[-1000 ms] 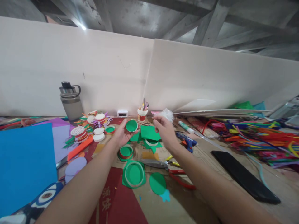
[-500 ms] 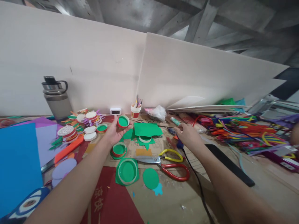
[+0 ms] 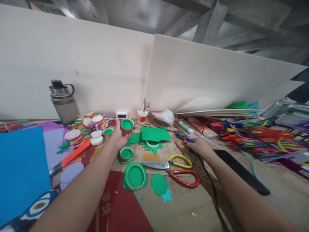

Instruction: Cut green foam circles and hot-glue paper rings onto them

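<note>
The fingers of my left hand [image 3: 120,138] are closed on a small red-sided, green-lined cup [image 3: 126,125], its opening tipped toward me. Those of my right hand [image 3: 200,146] are closed round the blue glue gun [image 3: 189,139], low over the surface [image 3: 178,206]. Between my hands lies a green sheet [image 3: 154,133]; nearer me are a second cup [image 3: 126,154], open scissors [image 3: 158,165] and a green disc [image 3: 159,184]. Beyond stands a pen pot [image 3: 142,116].
</note>
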`<state>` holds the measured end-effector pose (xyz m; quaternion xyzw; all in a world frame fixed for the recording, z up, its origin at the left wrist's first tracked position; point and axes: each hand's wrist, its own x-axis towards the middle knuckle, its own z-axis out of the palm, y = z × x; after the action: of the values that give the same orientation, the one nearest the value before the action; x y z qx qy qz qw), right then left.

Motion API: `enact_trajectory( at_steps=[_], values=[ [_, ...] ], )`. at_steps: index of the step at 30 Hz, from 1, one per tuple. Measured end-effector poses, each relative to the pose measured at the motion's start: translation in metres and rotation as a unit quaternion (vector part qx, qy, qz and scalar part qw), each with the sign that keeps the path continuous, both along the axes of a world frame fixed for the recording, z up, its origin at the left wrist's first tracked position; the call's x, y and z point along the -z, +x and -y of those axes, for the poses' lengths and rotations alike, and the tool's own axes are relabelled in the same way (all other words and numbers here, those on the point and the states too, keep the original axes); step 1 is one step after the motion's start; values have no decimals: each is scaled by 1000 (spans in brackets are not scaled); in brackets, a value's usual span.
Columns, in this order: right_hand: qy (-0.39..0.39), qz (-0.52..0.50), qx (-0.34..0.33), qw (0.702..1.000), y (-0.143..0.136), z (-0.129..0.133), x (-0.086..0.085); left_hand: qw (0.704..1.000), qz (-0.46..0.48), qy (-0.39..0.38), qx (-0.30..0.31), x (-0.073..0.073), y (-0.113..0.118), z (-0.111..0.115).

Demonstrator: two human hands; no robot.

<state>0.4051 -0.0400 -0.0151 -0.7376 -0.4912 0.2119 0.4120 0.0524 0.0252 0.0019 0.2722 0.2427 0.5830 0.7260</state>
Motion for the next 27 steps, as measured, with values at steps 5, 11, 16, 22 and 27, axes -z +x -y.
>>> enact_trajectory(
  at_steps=[5,11,16,22,27],
  values=[
    [-32,-109,77,991,8,-5,-4,1000,22,0,0,1,-1,-1],
    [-36,-291,80,953,-5,-6,-16,999,32,-5,0,2,0,0],
    [21,-386,10,922,-27,2,-26,1000,16,6,-13,3,0,0],
    [110,-348,-89,927,-61,19,-37,1000,0,24,8,2,0,4],
    [210,-195,-202,937,-94,39,-57,996,5,88,11,-7,4,19]
  ],
)
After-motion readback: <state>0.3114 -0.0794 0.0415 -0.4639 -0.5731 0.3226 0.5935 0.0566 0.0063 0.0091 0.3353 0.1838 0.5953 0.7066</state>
